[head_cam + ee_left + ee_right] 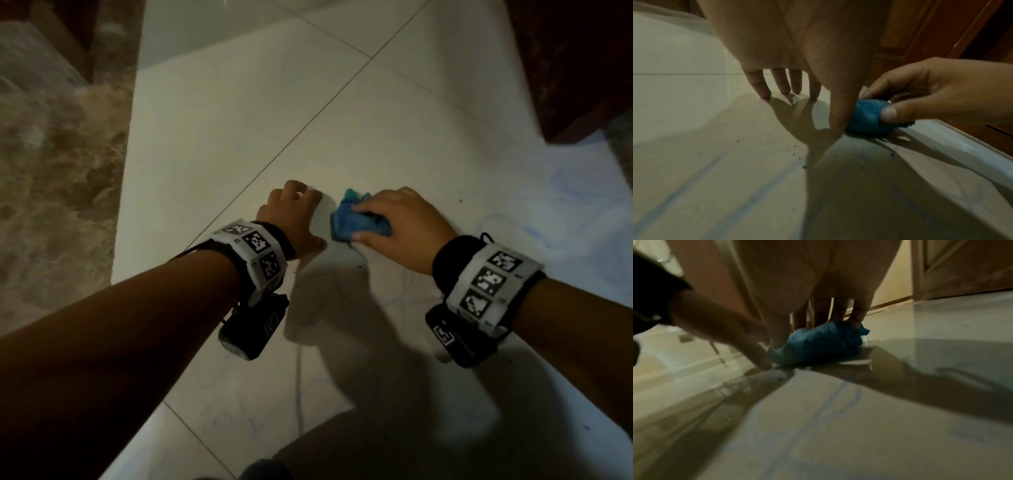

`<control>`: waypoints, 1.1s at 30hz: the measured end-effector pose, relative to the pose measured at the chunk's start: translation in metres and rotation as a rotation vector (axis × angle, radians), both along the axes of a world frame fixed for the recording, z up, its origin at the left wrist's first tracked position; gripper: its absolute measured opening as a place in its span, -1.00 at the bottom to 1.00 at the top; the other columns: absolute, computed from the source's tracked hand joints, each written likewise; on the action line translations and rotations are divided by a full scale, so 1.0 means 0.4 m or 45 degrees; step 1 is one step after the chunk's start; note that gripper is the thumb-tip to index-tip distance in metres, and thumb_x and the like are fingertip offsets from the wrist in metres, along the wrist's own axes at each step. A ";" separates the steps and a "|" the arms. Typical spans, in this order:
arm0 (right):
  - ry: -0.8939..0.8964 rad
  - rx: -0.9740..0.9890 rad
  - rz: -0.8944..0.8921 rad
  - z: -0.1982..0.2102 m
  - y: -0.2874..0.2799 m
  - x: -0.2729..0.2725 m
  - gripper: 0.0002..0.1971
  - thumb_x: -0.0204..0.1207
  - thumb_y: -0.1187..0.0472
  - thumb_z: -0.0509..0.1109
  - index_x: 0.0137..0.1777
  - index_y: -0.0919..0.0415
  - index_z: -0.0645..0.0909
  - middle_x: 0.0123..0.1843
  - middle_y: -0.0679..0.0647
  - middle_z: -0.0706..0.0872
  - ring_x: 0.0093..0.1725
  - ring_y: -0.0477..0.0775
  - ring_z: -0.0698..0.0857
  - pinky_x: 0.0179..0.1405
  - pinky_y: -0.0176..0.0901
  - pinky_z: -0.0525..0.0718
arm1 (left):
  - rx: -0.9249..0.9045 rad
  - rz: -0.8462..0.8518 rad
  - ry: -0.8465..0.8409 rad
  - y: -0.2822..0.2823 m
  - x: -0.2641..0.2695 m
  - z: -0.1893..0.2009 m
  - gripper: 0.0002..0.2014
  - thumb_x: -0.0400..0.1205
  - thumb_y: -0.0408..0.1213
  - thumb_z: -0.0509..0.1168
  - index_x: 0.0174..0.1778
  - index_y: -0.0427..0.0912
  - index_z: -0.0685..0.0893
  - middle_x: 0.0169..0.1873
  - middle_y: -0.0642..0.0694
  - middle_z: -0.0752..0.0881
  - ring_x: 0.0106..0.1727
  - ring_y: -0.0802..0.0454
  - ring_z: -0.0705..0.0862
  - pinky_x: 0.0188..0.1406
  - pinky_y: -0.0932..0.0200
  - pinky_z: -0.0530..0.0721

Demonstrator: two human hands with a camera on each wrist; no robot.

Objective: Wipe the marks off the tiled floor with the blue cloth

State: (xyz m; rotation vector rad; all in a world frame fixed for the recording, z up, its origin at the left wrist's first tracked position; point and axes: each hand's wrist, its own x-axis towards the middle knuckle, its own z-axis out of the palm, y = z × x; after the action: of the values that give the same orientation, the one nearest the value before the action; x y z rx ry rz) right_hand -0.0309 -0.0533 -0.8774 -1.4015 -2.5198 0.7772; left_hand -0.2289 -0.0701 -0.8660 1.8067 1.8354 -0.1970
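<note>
My right hand grips the bunched blue cloth against the tiled floor; my left hand, at its nine o'clock, rests spread fingertips down, holding nothing.

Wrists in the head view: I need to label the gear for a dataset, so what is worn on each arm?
Both forearms are bare, no sleeves. The left wrist and the right wrist each carry a black band wrapped in a white strip with three black-and-white square markers. A black camera box with its own small marker hangs under each band.
</note>
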 end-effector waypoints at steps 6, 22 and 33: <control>-0.107 0.045 -0.060 -0.022 0.076 -0.008 -0.66 0.54 0.16 0.37 0.32 0.08 0.61 0.23 0.19 0.66 0.17 0.30 0.58 0.21 0.06 0.51 | 0.013 -0.058 0.003 -0.001 -0.004 -0.008 -0.06 0.42 0.07 0.53 0.64 -0.02 0.19 0.60 -0.12 0.13 0.59 -0.17 0.16 0.54 -0.13 0.28; -0.219 0.042 -0.238 -0.008 0.117 -0.008 -0.58 0.60 -0.04 0.27 0.44 -0.03 0.50 0.39 0.13 0.59 0.29 0.27 0.55 0.28 -0.03 0.51 | -0.088 -0.189 0.080 0.003 -0.014 -0.047 0.32 0.28 0.31 0.50 0.69 -0.10 -0.25 0.69 -0.09 -0.27 0.70 -0.13 -0.19 0.66 -0.16 -0.02; -0.058 -0.052 -0.426 0.007 0.112 0.003 -0.65 0.53 0.10 0.41 0.31 0.06 0.62 0.30 0.18 0.62 0.26 0.22 0.59 0.17 -0.19 0.43 | -0.104 -0.195 0.092 0.005 -0.013 -0.047 0.33 0.28 0.31 0.51 0.69 -0.10 -0.26 0.69 -0.09 -0.27 0.70 -0.13 -0.19 0.66 -0.18 -0.01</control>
State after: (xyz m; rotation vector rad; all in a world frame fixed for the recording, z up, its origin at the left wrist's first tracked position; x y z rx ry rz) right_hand -0.0298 -0.0085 -0.8745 -1.8085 -2.2217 0.7409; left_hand -0.2340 -0.0680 -0.8849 1.9056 1.7114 -0.3931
